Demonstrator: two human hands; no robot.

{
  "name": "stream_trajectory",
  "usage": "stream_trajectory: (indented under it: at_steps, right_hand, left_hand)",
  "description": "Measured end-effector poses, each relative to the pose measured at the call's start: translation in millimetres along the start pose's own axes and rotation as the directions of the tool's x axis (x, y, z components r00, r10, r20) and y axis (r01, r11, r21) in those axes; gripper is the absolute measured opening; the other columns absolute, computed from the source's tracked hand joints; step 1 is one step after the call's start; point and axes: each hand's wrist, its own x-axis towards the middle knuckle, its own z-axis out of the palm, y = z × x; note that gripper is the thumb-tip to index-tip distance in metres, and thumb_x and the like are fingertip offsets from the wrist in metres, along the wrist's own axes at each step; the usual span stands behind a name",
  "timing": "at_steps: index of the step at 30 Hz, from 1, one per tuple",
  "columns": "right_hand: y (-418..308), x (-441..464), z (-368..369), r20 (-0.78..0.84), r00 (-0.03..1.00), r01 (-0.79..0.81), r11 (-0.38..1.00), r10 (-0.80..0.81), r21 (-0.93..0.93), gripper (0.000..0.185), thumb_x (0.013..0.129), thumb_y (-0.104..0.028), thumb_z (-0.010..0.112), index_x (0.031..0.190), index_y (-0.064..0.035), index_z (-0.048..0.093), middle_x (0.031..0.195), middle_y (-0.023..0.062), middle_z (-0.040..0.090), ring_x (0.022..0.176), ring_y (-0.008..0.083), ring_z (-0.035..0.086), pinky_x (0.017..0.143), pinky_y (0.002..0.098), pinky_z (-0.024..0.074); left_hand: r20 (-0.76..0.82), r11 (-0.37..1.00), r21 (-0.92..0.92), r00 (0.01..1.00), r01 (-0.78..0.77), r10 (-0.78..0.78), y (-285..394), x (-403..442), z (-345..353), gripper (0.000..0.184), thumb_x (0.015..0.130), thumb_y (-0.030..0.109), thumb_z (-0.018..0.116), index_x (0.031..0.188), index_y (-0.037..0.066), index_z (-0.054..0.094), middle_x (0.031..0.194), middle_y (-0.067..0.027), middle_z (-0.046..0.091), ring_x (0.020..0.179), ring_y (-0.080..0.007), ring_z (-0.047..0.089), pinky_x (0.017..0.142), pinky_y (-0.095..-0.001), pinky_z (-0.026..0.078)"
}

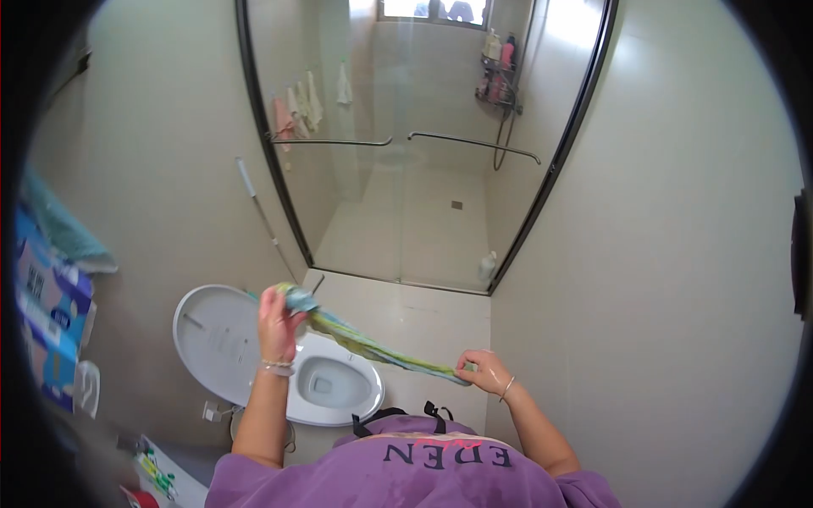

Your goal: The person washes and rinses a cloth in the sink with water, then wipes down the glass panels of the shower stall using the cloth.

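A green, yellow and blue cloth (364,344) is stretched between my two hands, sloping down from left to right. My left hand (279,325) is closed on its bunched upper end, above the edge of the open toilet. My right hand (486,371) pinches the narrow other end, near the right wall. Below the cloth is the white toilet bowl (337,386), with its lid (213,343) raised toward the left wall. Bracelets circle both wrists.
Ahead stands a glass shower enclosure (398,212) with two bar handles. A long-handled tool (261,212) leans on the left wall. Packages (52,313) and a blue-green towel (68,224) are at the far left. A bottle (487,267) stands behind the glass.
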Motion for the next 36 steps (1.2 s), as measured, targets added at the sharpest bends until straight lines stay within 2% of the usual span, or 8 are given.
stream_trajectory:
  at_steps: [4, 10, 16, 19, 25, 27, 33, 36]
  right_hand:
    - [8.1, 41.8, -9.8, -0.319, 0.948, 0.111, 0.938, 0.0, 0.329, 0.035, 0.076, -0.019, 0.07, 0.105, -0.0068, 0.055, 0.1, 0.0088, 0.059, 0.096, 0.0194, 0.056, 0.084, 0.0289, 0.0445]
    - [78.9, 104.7, -33.6, -0.479, 0.876, 0.383, 0.525, 0.055, 0.76, 0.046, 0.077, -0.012, 0.069, 0.119, -0.0068, 0.05, 0.117, 0.006, 0.054, 0.107, 0.0163, 0.052, 0.092, 0.0318, 0.0427]
    - [186.2, 145.2, -74.4, -0.371, 0.897, 0.172, 0.581, 0.242, 0.795, 0.035, 0.082, -0.011, 0.063, 0.115, -0.0033, 0.054, 0.119, 0.0073, 0.056, 0.109, 0.0182, 0.052, 0.09, 0.0325, 0.0439]
    - [187.3, 177.6, -143.4, -0.508, 0.86, 0.225, 0.928, -0.046, 0.297, 0.033, 0.08, -0.016, 0.062, 0.111, -0.0041, 0.057, 0.108, 0.0117, 0.059, 0.099, 0.0292, 0.055, 0.085, 0.0391, 0.0441]
    - [226.8, 256.9, -216.3, -0.582, 0.803, 0.04, 0.986, -0.127, -0.161, 0.025, 0.08, -0.022, 0.055, 0.095, -0.0028, 0.057, 0.093, 0.0162, 0.057, 0.09, 0.0332, 0.054, 0.081, 0.0401, 0.0429]
    - [225.2, 289.3, -250.3, -0.75, 0.56, 0.001, 0.906, -0.351, -0.423, 0.024, 0.077, -0.019, 0.055, 0.094, -0.0007, 0.055, 0.09, 0.0173, 0.056, 0.087, 0.0338, 0.054, 0.08, 0.0402, 0.0428]
    - [253.5, 410.6, -346.8, -0.819, 0.569, -0.105, 0.98, -0.081, -0.17, 0.025, 0.08, -0.022, 0.057, 0.094, -0.0018, 0.054, 0.097, 0.0172, 0.055, 0.095, 0.0347, 0.049, 0.085, 0.0433, 0.0384]
    - [257.6, 468.4, -370.2, -0.644, 0.677, 0.156, 0.786, 0.356, 0.598, 0.017, 0.083, -0.02, 0.054, 0.09, -0.0039, 0.055, 0.087, 0.013, 0.057, 0.085, 0.0284, 0.055, 0.077, 0.0399, 0.0443]
  left_hand:
    - [0.61, 0.949, 0.175, 0.727, 0.263, -0.315, -40.7, 19.0, 143.2, 0.014, 0.091, 0.011, 0.051, 0.105, 0.008, 0.05, 0.095, -0.0029, 0.058, 0.089, -0.0123, 0.058, 0.076, -0.0294, 0.05]
    - [0.866, 0.857, 0.492, -0.019, -0.153, -0.5, -158.2, 38.9, 267.4, 0.016, 0.087, 0.018, 0.059, 0.096, 0.005, 0.059, 0.082, -0.0028, 0.061, 0.075, -0.0096, 0.054, 0.068, -0.0266, 0.046]
    - [0.842, 0.75, 0.525, 0.376, -0.402, -0.387, -254.0, 191.7, 386.2, 0.017, 0.088, 0.021, 0.06, 0.096, 0.006, 0.061, 0.087, -0.0011, 0.063, 0.081, -0.0078, 0.055, 0.073, -0.0249, 0.047]
    - [0.702, 0.58, 0.693, 0.586, -0.428, -0.405, -302.5, 282.5, 427.4, 0.017, 0.087, 0.02, 0.06, 0.096, 0.005, 0.061, 0.088, -0.0008, 0.063, 0.081, -0.0088, 0.056, 0.075, -0.0251, 0.046]
    - [0.523, 0.637, 0.759, 0.71, -0.136, -0.471, -317.5, 340.0, 448.0, 0.022, 0.086, 0.025, 0.062, 0.103, 0.009, 0.06, 0.093, 0.0031, 0.061, 0.085, -0.0073, 0.055, 0.075, -0.0249, 0.046]
    - [0.486, 0.67, 0.742, 0.708, -0.025, -0.513, -319.2, 332.2, 438.1, 0.024, 0.086, 0.026, 0.061, 0.105, 0.011, 0.059, 0.096, 0.003, 0.061, 0.087, -0.0071, 0.056, 0.075, -0.0251, 0.045]
    - [0.361, 0.622, 0.736, 0.622, 0.268, -0.695, -339.9, 305.2, 392.7, 0.026, 0.088, 0.029, 0.06, 0.107, 0.011, 0.059, 0.101, 0.0008, 0.062, 0.091, -0.0091, 0.058, 0.077, -0.0265, 0.046]
    - [0.322, 0.58, 0.744, 0.583, 0.332, -0.746, -347.9, 304.9, 372.0, 0.027, 0.088, 0.03, 0.059, 0.108, 0.011, 0.059, 0.101, -0.0002, 0.062, 0.092, -0.0103, 0.059, 0.077, -0.0264, 0.046]
